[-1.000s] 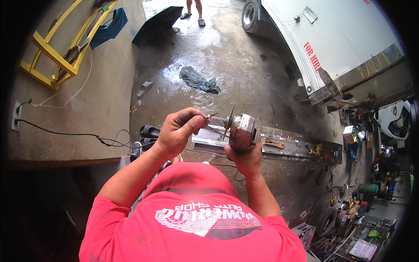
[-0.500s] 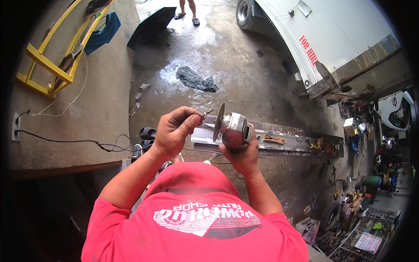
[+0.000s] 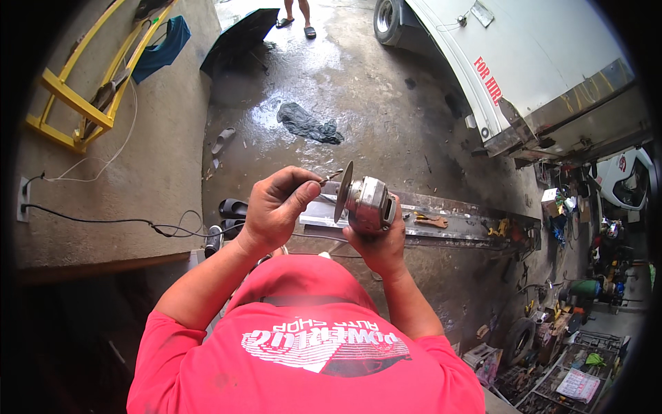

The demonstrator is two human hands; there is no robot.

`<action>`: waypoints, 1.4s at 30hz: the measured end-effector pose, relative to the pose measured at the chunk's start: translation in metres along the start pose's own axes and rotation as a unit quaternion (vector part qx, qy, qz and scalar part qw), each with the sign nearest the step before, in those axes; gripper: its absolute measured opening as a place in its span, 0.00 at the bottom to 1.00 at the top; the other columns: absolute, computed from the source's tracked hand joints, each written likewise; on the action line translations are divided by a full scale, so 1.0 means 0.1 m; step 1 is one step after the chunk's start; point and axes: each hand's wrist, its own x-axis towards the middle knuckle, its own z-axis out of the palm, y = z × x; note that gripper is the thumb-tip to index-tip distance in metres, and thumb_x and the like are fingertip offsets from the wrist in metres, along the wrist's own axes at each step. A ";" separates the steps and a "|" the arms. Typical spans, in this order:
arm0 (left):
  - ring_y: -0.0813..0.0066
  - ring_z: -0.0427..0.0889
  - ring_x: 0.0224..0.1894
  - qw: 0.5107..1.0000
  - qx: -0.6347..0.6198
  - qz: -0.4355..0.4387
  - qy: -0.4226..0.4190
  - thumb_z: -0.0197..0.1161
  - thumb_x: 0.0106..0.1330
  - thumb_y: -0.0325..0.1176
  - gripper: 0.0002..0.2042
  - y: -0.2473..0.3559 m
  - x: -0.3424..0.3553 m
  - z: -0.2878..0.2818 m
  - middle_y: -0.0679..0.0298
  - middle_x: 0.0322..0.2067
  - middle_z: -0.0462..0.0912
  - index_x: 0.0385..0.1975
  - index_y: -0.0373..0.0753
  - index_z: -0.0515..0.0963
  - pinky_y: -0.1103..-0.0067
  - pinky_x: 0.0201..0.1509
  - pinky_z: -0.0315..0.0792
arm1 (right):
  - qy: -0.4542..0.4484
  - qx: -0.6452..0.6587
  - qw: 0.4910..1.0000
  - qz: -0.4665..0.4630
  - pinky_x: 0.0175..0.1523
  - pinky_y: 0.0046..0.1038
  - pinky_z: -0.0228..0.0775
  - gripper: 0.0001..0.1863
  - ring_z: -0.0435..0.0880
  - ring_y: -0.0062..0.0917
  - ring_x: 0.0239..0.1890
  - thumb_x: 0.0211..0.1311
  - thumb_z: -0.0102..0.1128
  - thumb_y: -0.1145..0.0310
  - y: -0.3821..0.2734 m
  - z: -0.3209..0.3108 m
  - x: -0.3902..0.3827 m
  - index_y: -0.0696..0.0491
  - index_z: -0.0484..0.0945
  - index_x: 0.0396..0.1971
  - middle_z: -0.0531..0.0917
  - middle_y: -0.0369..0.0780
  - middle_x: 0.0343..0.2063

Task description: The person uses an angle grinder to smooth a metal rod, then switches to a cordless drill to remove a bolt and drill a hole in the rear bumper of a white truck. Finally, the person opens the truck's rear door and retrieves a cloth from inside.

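Note:
My right hand is wrapped round an angle grinder, whose metal gear head points up and whose thin disc faces left. In my left hand, thumb and forefinger pinch a thin metal bit that looks like a drill bit. Its free end points right, close to the upper edge of the disc; whether the two touch I cannot tell. The lower fingers of my left hand are curled, and the bit's held end is hidden in them.
Beneath my hands lies a long metal channel with a rusty tool on it. A black cable runs from a wall socket. Slippers lie by my feet. A truck stands far right; a person's legs show ahead.
The bit's tip has tilted slightly and sits a little nearer the disc. My right hand and the grinder have hardly moved.

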 end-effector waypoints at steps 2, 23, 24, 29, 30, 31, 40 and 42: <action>0.89 0.74 0.32 1.000 -0.001 0.000 0.000 0.66 0.75 0.34 0.08 -0.01 0.01 0.01 0.71 0.33 0.85 0.44 0.34 0.84 0.87 0.36 0.68 | 0.000 0.004 1.000 0.003 0.54 0.33 0.80 0.40 0.89 0.33 0.48 0.45 0.81 0.72 0.00 0.00 0.01 0.55 0.69 0.59 0.86 0.45 0.46; 0.88 0.77 0.39 0.998 0.032 0.044 -0.040 0.64 0.76 0.28 0.07 0.04 0.00 -0.01 0.70 0.35 0.86 0.45 0.31 0.83 0.86 0.44 0.73 | -0.010 0.057 0.995 0.082 0.57 0.31 0.77 0.38 0.86 0.29 0.50 0.44 0.82 0.73 0.04 -0.01 -0.06 0.55 0.70 0.58 0.85 0.42 0.48; 0.88 0.77 0.38 0.997 0.037 0.045 -0.043 0.64 0.76 0.29 0.07 0.04 -0.01 -0.02 0.70 0.35 0.86 0.45 0.31 0.83 0.86 0.44 0.72 | -0.015 0.052 0.995 0.081 0.57 0.31 0.77 0.38 0.86 0.29 0.50 0.45 0.82 0.73 0.04 -0.01 -0.06 0.55 0.70 0.58 0.85 0.42 0.48; 0.88 0.77 0.38 0.997 0.047 0.048 -0.049 0.64 0.76 0.30 0.07 0.06 -0.01 -0.05 0.71 0.35 0.85 0.45 0.32 0.83 0.85 0.43 0.72 | -0.031 0.022 0.998 0.049 0.57 0.31 0.77 0.40 0.86 0.29 0.50 0.45 0.82 0.73 0.05 -0.03 -0.05 0.55 0.69 0.58 0.85 0.42 0.48; 0.88 0.77 0.38 0.996 0.052 0.048 -0.051 0.64 0.76 0.30 0.08 0.05 -0.01 -0.06 0.71 0.35 0.85 0.45 0.32 0.83 0.85 0.43 0.72 | -0.028 0.018 0.998 0.048 0.57 0.31 0.77 0.40 0.86 0.29 0.50 0.45 0.82 0.72 0.05 -0.02 -0.06 0.55 0.69 0.59 0.85 0.42 0.48; 0.88 0.77 0.38 0.996 0.054 0.053 -0.051 0.64 0.76 0.30 0.08 0.05 -0.01 -0.06 0.71 0.35 0.85 0.44 0.32 0.83 0.85 0.43 0.72 | -0.025 0.014 0.998 0.048 0.57 0.32 0.77 0.40 0.86 0.29 0.50 0.45 0.82 0.72 0.04 -0.02 -0.06 0.55 0.68 0.59 0.85 0.42 0.48; 0.88 0.76 0.37 0.997 0.051 0.020 -0.060 0.63 0.78 0.34 0.09 0.09 -0.02 -0.09 0.71 0.35 0.85 0.44 0.34 0.83 0.86 0.40 0.70 | -0.007 0.019 0.999 0.026 0.55 0.33 0.78 0.40 0.86 0.30 0.49 0.45 0.82 0.72 0.06 0.00 -0.04 0.54 0.68 0.58 0.85 0.44 0.46; 0.88 0.77 0.37 0.998 0.035 0.005 -0.060 0.62 0.79 0.34 0.09 0.04 -0.02 -0.10 0.70 0.36 0.85 0.44 0.34 0.82 0.85 0.39 0.70 | -0.001 0.004 1.000 0.021 0.55 0.33 0.78 0.40 0.86 0.30 0.49 0.45 0.83 0.72 0.06 -0.01 -0.03 0.54 0.68 0.58 0.85 0.43 0.46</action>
